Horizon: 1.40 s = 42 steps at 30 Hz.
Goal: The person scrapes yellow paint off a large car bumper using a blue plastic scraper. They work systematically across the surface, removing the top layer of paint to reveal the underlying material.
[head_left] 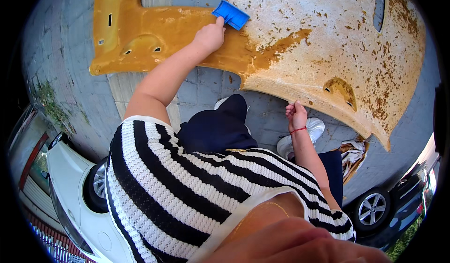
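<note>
A moulded car headliner board [337,45] spreads out before me. Its left part is coated in orange-brown foam, while the right part shows a pale fibrous surface with scattered brown crumbs. My left hand [211,36] grips the handle of a blue plastic hand tool [232,15] with a wide, flat head. The head rests where foam and pale surface meet; its underside is hidden. At the near edge of the board, my right hand [297,115] has curled fingers and pinches the rim between thumb and finger. A brown foam smear [281,48] runs right of the tool.
Grey paving [70,73] lies beneath the board. A crumpled cloth [353,157] is on the ground below its right corner. My shoes [314,129] stand close to the near edge. A white car [70,171] is parked at left, and a dark car [397,206] at right.
</note>
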Tool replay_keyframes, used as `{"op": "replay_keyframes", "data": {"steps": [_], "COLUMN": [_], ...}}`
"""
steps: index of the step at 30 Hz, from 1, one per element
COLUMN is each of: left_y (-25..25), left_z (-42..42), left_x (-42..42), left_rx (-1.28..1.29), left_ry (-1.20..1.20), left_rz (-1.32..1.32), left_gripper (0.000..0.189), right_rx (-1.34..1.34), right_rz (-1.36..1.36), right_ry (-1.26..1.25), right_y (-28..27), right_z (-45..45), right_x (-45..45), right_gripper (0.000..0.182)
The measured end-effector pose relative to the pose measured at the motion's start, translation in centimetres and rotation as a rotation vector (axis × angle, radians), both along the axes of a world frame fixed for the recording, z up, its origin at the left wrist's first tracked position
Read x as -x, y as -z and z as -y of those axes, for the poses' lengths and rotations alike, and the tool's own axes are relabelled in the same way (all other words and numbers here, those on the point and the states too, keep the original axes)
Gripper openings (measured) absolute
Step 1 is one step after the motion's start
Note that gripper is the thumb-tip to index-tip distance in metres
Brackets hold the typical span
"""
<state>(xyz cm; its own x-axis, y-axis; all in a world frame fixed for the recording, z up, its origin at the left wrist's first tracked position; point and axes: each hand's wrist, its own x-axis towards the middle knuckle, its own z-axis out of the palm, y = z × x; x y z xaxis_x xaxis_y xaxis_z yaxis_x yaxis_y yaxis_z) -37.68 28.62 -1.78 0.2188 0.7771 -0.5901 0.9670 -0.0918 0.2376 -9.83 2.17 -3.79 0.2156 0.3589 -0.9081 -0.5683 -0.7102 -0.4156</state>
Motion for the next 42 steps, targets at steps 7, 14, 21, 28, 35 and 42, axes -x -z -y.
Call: {"op": "replay_keyframes", "data": {"steps": [7, 14, 21, 28, 35, 42], "left_y": [-0.5, 6.3, 0.4, -0.9, 5.9, 0.1], "left_z": [-4.0, -12.5, 0.1, -5.2, -7.5, 1.4], "left_x": [0.3, -6.3, -1.8, -2.7, -7.4, -2.2], "left_rx": [-0.375, -0.365, -0.037, -0.394, -0.307, -0.041], "left_ry": [0.044, -0.219, 0.116, 0.231, -0.166, 0.276], "left_rz": [0.137, 0.100, -0.020, 0.120, 0.116, 0.039], "left_gripper": [0.025, 0.026, 0.025, 0.025, 0.027, 0.025], "right_rx": [-0.041, -0.014, -0.016, -0.053, -0.036, -0.048], "right_rz": [0.012, -0.006, 0.005, 0.002, -0.007, -0.004], "right_ry": [-0.045, -0.022, -0.002, -0.039, -0.024, -0.022], "right_y": [0.0, -0.3, -0.1, 0.3, -0.1, 0.2], "right_z": [0.1, -0.7, 0.0, 0.3, 0.1, 0.2], "right_x": [-0.2, 0.1, 0.2, -0.5, -0.4, -0.1], "right_gripper": [0.032, 0.032, 0.031, 0.033, 0.031, 0.031]}}
